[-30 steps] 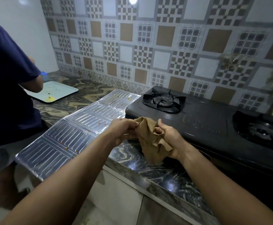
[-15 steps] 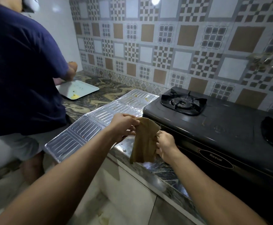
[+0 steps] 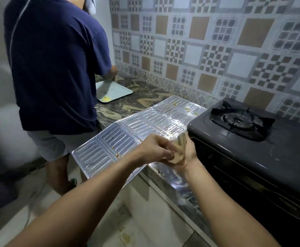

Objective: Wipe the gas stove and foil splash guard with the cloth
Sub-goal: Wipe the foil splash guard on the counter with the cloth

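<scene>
A brown cloth [image 3: 179,147] is bunched small between both my hands, above the counter's front edge. My left hand [image 3: 154,148] pinches it from the left, and my right hand [image 3: 186,155] cups it from below with fingers curled round it. The silver foil splash guard [image 3: 127,132] lies flat on the marble counter just left of my hands, with small food specks on it. The dark gas stove [image 3: 263,150] sits to the right, its left burner [image 3: 240,120] in view. Motion blur hides how the cloth is folded.
Another person in a dark blue shirt [image 3: 56,65] stands at the counter to the left, bent over a white tray [image 3: 113,92] with yellow crumbs. The patterned tile wall [image 3: 208,45] backs the marble counter [image 3: 136,102]. Cabinet fronts and floor lie below the counter.
The cloth hung loose between my hands; now it is gathered into a small bunch. The view has swung left, so the other person fills more of the frame.
</scene>
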The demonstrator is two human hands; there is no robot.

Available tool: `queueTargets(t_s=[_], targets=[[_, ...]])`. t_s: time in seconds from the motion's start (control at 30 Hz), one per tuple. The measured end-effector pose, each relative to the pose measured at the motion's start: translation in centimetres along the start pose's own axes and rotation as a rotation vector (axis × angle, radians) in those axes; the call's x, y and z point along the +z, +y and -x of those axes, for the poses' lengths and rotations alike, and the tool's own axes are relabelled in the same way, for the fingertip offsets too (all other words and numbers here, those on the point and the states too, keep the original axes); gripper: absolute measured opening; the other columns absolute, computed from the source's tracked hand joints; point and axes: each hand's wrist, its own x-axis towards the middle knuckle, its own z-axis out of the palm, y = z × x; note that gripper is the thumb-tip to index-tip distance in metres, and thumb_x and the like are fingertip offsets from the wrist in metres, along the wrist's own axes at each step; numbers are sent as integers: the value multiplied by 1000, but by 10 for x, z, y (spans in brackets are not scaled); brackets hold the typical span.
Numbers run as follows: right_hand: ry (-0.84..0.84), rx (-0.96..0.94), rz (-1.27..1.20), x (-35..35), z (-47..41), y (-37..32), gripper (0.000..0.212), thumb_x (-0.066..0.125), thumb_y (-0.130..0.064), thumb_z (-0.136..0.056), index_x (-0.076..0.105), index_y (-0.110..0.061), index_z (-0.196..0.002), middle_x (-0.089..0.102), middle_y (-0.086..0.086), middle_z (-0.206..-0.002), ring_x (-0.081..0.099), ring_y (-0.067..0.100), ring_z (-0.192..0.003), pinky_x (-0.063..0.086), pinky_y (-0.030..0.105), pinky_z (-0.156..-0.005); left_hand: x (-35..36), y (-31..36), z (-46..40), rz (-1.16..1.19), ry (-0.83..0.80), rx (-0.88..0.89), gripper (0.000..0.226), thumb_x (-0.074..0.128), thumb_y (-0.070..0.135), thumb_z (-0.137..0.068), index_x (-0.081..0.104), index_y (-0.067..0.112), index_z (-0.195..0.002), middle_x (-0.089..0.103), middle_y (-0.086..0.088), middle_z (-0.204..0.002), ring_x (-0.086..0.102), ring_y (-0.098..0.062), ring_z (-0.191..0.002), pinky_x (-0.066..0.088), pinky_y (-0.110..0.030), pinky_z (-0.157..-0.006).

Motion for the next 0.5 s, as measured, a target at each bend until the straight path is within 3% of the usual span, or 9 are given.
queueTargets(t_s=[0.1,0.17,0.2,0.23,0.27,0.3,0.33,0.4,0.5], targets=[[-58,-48,15,8,-28,-6,71,67,-36,-73,56,18,-118,59,35,-118,63,47,-104,50,59,-90,-37,-36,-11,102,392,-16,20,60,-8,-80,73,3,-88,70,-11,-87,64,-15,-75,56,-24,-69],[11,-82,75,9,-51,-12,85,79,-11,-49,53,12,-126,56,30,-127,57,44,-116,44,60,-99,-66,-71,-16,82,662,-128,20,62,1,-78,73,14,-89,72,-3,-89,63,-15,-79,54,-29,-76],[32,-103,123,12,-60,-13,79,77,-5,-52,54,4,-128,62,26,-119,62,38,-109,48,56,-97,-81,-90,-15,73,759,-216,19,60,5,-78,69,20,-85,70,1,-85,60,-15,-77,52,-29,-71],[123,-145,184,13,-71,-13,53,71,-4,-67,58,-3,-118,68,21,-96,69,30,-87,57,47,-83,-95,-112,-13,57,839,-326,14,58,8,-78,63,22,-79,65,3,-79,56,-17,-74,48,-28,-64],[181,-170,269,18,-77,-13,17,61,-6,-83,58,-9,-100,65,12,-68,66,22,-58,58,32,-61,-108,-135,-11,30,890,-445,7,57,12,-76,58,19,-75,62,0,-77,55,-22,-74,46,-29,-63],[247,-200,351,20,-85,-13,9,51,-9,-94,54,-13,-86,55,6,-50,54,15,-40,49,22,-45,-120,-159,-9,8,922,-565,8,55,18,-72,60,15,-77,65,-5,-82,57,-28,-78,49,-31,-68],[290,-201,452,22,-95,-11,18,47,-10,-97,52,-16,-81,49,2,-45,46,11,-34,41,20,-40,-129,-182,-8,0,942,-689,25,54,23,-68,64,10,-87,68,-11,-94,61,-33,-86,52,-35,-78],[307,-302,670,31,-113,-4,21,47,-4,-94,58,-20,-86,53,0,-59,49,10,-46,41,24,-49,-136,-213,-1,109,986,-840,48,57,23,-70,62,1,-113,66,-17,-115,62,-38,-102,52,-39,-88],[332,-483,1083,41,-136,11,26,50,-2,-90,63,-23,-99,62,-4,-82,56,11,-70,41,23,-61,-129,-234,12,478,951,-820,39,60,18,-84,60,0,-119,63,-14,-104,61,-30,-89,46,-32,-72]])
